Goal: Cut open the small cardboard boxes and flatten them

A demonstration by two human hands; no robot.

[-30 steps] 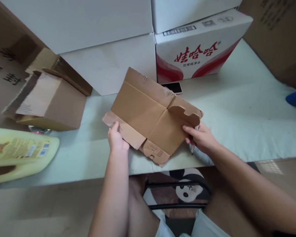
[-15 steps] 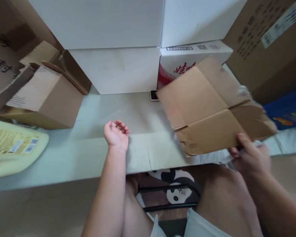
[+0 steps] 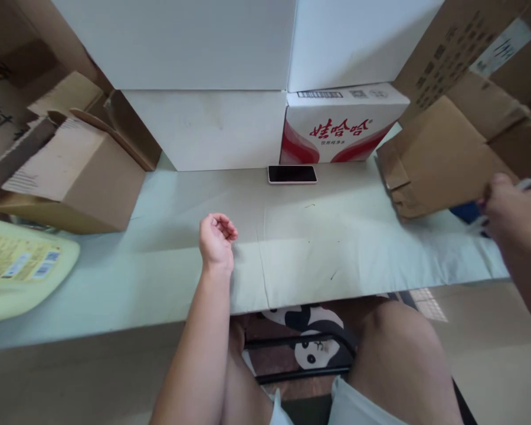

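My left hand rests on the cloth-covered table with the palm turned up. Its fingers are loosely curled and nothing shows in them. At the right edge, my right hand, blurred by motion, is closed on the lower edge of a brown cardboard box. This box is tilted, its flaps partly open toward the right. Something whitish and thin shows beside the right fingers, too smeared to name. A phone with a dark screen lies on the table beyond my hands.
White boxes and a red-and-white printed carton line the back. An opened cardboard box and a pale yellow bottle are on the left. Several dark scraps dot the tablecloth. A large carton stands at right.
My right hand has carried the cardboard box to the right, uncovering the phone and the printed carton. My left hand has shifted slightly right, its fingers a little more curled.
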